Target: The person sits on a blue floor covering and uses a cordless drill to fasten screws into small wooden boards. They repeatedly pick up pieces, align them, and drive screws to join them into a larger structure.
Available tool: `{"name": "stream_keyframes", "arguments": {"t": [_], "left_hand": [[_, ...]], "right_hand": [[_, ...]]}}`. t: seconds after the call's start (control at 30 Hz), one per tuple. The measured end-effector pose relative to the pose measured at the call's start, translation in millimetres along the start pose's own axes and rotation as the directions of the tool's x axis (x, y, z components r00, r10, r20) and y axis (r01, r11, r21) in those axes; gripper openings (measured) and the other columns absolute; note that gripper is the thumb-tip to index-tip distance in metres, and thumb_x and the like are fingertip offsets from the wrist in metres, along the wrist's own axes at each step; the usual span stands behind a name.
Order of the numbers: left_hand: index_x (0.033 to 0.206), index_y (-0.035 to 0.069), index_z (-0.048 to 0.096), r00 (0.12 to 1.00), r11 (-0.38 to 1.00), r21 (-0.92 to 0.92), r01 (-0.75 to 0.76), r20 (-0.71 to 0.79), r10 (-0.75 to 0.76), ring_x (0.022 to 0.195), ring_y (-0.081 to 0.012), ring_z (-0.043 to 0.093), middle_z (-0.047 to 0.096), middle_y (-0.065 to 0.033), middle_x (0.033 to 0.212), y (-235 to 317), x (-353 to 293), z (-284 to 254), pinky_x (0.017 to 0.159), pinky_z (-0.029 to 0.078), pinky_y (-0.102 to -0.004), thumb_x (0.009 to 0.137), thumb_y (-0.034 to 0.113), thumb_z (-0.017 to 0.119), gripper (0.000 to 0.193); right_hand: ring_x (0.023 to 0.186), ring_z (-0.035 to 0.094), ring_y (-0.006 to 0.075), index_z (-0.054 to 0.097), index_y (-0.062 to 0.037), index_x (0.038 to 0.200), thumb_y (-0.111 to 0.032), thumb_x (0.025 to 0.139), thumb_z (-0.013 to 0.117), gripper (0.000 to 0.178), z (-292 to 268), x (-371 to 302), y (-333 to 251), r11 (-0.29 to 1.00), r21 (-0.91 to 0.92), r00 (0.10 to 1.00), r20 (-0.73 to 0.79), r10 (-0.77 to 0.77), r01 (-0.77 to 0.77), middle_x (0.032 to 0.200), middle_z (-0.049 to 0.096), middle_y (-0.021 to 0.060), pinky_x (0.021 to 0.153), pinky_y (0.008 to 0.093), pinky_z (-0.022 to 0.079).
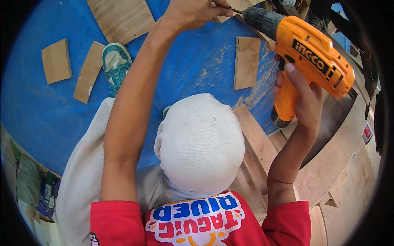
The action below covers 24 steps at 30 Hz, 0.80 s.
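Observation:
An orange and black cordless drill (305, 51) is held in my right hand (303, 88), which wraps round its grip. Its body tilts so that the black chuck (262, 20) faces up and left. From the chuck a thin dark drill bit (237, 11) sticks out. My left hand (191, 12), at the top edge, is closed, its fingertips pinching at the bit's free end. The fingers partly hide that end. Both hands are raised in front of me, above a blue tarp (184, 61).
My raised knee (200, 143) in pale trousers fills the middle. My left shoe (117, 65) stands beside two small wood pieces (56, 61) and a plywood sheet (121, 18). Another wood block (247, 62) lies amid sawdust. Boards (258, 141) and a curved plywood panel (328, 170) are at right.

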<state>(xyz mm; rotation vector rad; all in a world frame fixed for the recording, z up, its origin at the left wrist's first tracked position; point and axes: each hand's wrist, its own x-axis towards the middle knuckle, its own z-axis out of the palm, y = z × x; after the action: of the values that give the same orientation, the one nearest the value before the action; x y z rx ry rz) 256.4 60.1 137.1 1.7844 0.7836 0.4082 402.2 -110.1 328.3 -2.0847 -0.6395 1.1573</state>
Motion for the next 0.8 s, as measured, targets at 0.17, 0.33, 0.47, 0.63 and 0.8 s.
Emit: {"name": "stream_keyframes", "arguments": {"t": [0.17, 0.33, 0.47, 0.63, 0.8], "left_hand": [[0.093, 0.012, 0.081, 0.999, 0.998, 0.037, -0.043, 0.025, 0.042, 0.078, -0.0267, 0.072, 0.075, -0.0083, 0.085, 1, -2, 0, 0.069, 0.053, -0.0377, 0.086, 0.029, 0.077, 0.019], [0.091, 0.012, 0.081, 0.995, 0.993, 0.069, -0.099, 0.019, 0.098, 0.08, -0.0272, 0.072, 0.075, -0.0079, 0.086, 3, -2, 0, 0.07, 0.053, -0.0385, 0.085, 0.029, 0.077, 0.019], [0.091, 0.012, 0.081, 0.994, 0.994, 0.044, -0.105, -0.012, 0.105, 0.079, -0.0271, 0.071, 0.075, -0.0075, 0.085, 1, -5, 3, 0.07, 0.053, -0.0387, 0.085, 0.029, 0.077, 0.018], [0.093, 0.012, 0.081, 0.994, 0.994, -0.034, -0.101, -0.037, 0.1, 0.077, -0.0274, 0.071, 0.074, -0.0085, 0.08, 2, -8, 2, 0.068, 0.053, -0.0388, 0.084, 0.029, 0.078, 0.019], [0.091, 0.01, 0.08, 0.995, 0.998, -0.059, -0.027, -0.095, 0.021, 0.074, -0.0283, 0.07, 0.073, -0.0101, 0.081, 10, -12, 6, 0.07, 0.054, -0.0391, 0.078, 0.019, 0.083, 0.017]], "right_hand": [[0.067, 0.062, 0.0136, 0.066, 0.0048, 0.12, -0.018, 0.095, 0.071, 0.034, -5, -2, -17, 0.998, -0.054, 0.999, 0.032, -0.012, 0.014, 0.088, 0.069, 0.009, 0.06, 0.0275, 0.054], [0.065, 0.062, 0.014, 0.066, 0.0052, 0.118, -0.02, 0.095, 0.071, 0.034, -7, 1, -21, 0.989, -0.135, 0.997, 0.071, -0.044, 0.054, 0.09, 0.07, 0.0097, 0.059, 0.0282, 0.054], [0.064, 0.062, 0.0141, 0.067, 0.005, 0.118, -0.02, 0.095, 0.071, 0.034, -5, 1, -23, 0.989, -0.143, 0.998, 0.051, -0.033, 0.04, 0.09, 0.069, 0.0097, 0.059, 0.0285, 0.053], [0.065, 0.063, 0.0134, 0.067, 0.0045, 0.116, -0.02, 0.095, 0.072, 0.033, -4, 4, -28, 0.988, -0.148, 0.998, 0.063, -0.032, 0.041, 0.089, 0.069, 0.009, 0.058, 0.0283, 0.053], [0.063, 0.062, 0.0119, 0.068, 0.0009, 0.112, -0.025, 0.096, 0.073, 0.031, -6, 10, -41, 0.952, -0.305, 0.996, 0.078, 0.031, -0.006, 0.077, 0.065, 0.0045, 0.057, 0.0275, 0.051]]}}
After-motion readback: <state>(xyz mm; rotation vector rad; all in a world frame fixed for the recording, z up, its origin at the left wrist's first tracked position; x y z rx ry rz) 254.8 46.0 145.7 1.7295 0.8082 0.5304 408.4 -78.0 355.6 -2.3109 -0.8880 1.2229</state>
